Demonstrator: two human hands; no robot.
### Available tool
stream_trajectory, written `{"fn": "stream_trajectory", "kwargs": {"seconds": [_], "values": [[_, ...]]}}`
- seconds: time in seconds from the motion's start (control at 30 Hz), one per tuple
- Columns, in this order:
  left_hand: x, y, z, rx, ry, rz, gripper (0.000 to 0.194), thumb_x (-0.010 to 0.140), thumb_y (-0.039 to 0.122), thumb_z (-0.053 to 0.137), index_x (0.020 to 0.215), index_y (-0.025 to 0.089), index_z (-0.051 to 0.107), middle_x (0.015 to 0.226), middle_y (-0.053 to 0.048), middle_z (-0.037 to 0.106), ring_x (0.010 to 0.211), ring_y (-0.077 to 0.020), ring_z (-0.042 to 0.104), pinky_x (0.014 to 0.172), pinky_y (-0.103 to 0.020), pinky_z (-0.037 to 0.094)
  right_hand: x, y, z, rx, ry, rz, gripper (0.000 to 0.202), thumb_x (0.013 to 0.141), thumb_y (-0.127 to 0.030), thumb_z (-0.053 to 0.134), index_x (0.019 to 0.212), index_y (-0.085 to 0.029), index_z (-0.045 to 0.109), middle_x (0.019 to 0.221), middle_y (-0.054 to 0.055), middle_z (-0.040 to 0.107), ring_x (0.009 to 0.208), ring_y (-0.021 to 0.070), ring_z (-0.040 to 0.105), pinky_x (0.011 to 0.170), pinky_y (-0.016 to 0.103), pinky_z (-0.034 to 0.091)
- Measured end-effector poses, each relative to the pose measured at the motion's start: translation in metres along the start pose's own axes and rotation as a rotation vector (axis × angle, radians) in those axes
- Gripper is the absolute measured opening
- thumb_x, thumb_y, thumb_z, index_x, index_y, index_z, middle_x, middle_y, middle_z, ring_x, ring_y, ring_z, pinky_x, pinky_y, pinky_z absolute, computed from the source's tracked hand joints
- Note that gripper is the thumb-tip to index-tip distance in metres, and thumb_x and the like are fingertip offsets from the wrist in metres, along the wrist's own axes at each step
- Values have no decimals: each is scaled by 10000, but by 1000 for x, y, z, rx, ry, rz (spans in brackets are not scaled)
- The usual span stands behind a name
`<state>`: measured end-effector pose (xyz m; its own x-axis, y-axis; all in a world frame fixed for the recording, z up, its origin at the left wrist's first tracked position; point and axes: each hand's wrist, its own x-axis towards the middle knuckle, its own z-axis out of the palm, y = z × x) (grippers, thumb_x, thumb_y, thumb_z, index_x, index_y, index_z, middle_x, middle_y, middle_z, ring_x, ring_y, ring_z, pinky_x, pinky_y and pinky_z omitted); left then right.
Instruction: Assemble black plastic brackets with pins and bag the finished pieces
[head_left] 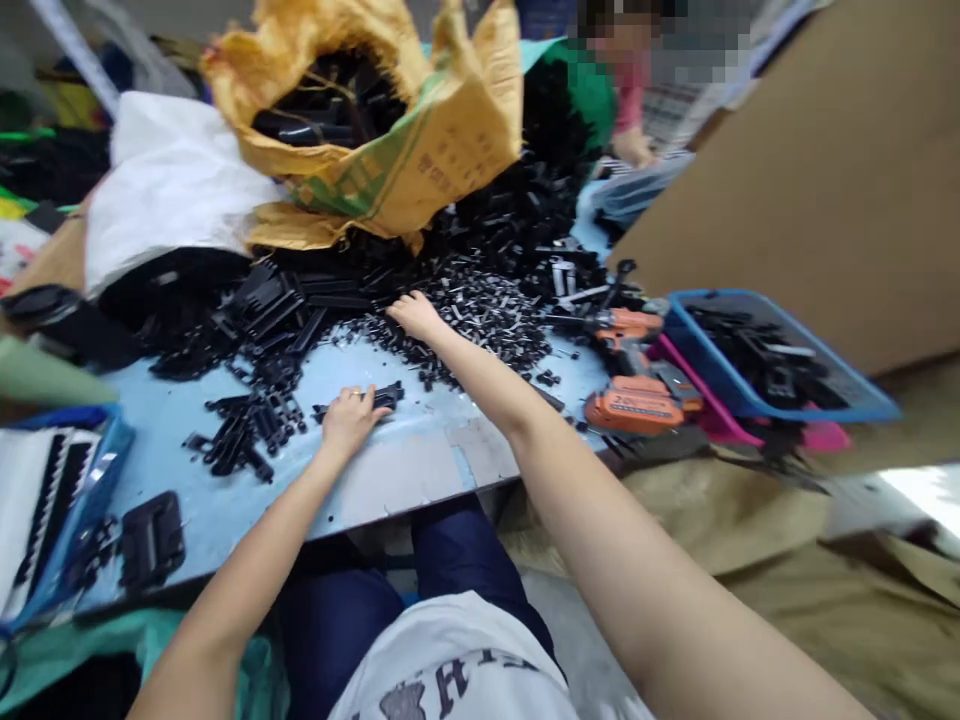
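Note:
My left hand (349, 422) rests at the near part of the blue table, its fingers closed over a long black plastic part (389, 397) that sticks out on both sides. My right hand (417, 316) reaches forward to the left side of a heap of small black and silvery pieces (487, 310). Its fingers are bent and drawn together at the heap; whatever they pinch is too small to make out. Left of my left hand lies a loose cluster of black plastic pieces (259, 425). Longer black parts (274, 305) are piled behind it.
A yellow woven sack (450, 150) of black parts stands at the back, beside a white sack (172, 170). An orange power drill (634, 400) lies right, near a blue basket (862, 400). At left are a blue bin (112, 470) and cardboard. Another person's arm (634, 145) shows behind.

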<state>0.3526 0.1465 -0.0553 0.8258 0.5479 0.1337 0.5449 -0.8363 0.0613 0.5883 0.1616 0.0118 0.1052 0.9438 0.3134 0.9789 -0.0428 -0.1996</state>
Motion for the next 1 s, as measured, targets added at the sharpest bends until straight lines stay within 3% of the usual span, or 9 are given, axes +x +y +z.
{"fn": "stream_trajectory", "kwargs": {"seconds": [0.13,0.23,0.37,0.43,0.5,0.57,0.63,0.87,1.0], "values": [[-3,-9,-3,19,196,49,554,883,463,436,1292,92,478,1173,-229,532,1175,-352,427,971,-492,323,-44,31,-38,-126,141,159,378,878,-152,475,1256,-149,489,1235,60,574,1087,154,483,944,310,360],[-25,-27,-9,-6,280,29,540,896,452,402,1276,78,488,1211,-225,510,1230,-352,377,1006,-502,292,-127,76,-98,-207,306,366,390,874,-177,428,1244,-83,505,1213,158,567,1114,245,488,941,422,373],[-55,-53,-11,-48,302,-53,514,907,445,377,1244,82,518,1191,-210,518,1224,-326,390,1010,-479,311,-258,167,-181,-299,613,684,417,889,-389,360,1115,-138,604,1031,209,604,1067,345,530,880,587,363],[-64,-61,-10,-64,304,-104,509,907,442,378,1234,81,526,1183,-210,520,1225,-324,388,1011,-483,312,-305,209,-203,-313,729,756,411,825,-558,423,1026,-275,645,945,155,625,1033,335,561,859,567,373],[-68,-64,-9,-81,307,-140,501,907,435,378,1235,85,523,1190,-211,517,1228,-326,382,1011,-495,311,-321,233,-207,-348,797,791,487,745,-661,474,1034,-308,644,958,167,633,1026,356,565,809,586,368],[-68,-62,-9,-95,306,-154,491,907,430,379,1237,94,520,1198,-206,513,1221,-324,386,1007,-496,320,-302,231,-195,-391,813,718,508,765,-648,466,1089,-293,629,1019,183,631,1036,348,560,812,575,370],[-66,-55,-11,-93,303,-149,492,906,430,381,1236,92,517,1191,-202,513,1202,-320,403,1002,-483,333,-249,204,-169,-380,706,546,438,838,-544,443,1107,-249,625,1042,178,635,1025,310,564,843,520,399],[-72,-26,-19,-102,306,-98,479,897,402,422,1253,91,492,1178,-196,517,1169,-303,438,1006,-470,354,-4,19,-24,-100,86,-148,338,873,-256,469,1178,-135,552,1186,128,578,1090,229,492,938,361,403],[-88,-35,-22,-112,339,-147,459,893,389,431,1267,127,478,1181,-177,522,1166,-292,448,987,-464,385,71,-48,37,-100,-112,-58,429,870,-120,386,1295,-135,442,1192,163,549,1102,253,469,903,391,403]]}}
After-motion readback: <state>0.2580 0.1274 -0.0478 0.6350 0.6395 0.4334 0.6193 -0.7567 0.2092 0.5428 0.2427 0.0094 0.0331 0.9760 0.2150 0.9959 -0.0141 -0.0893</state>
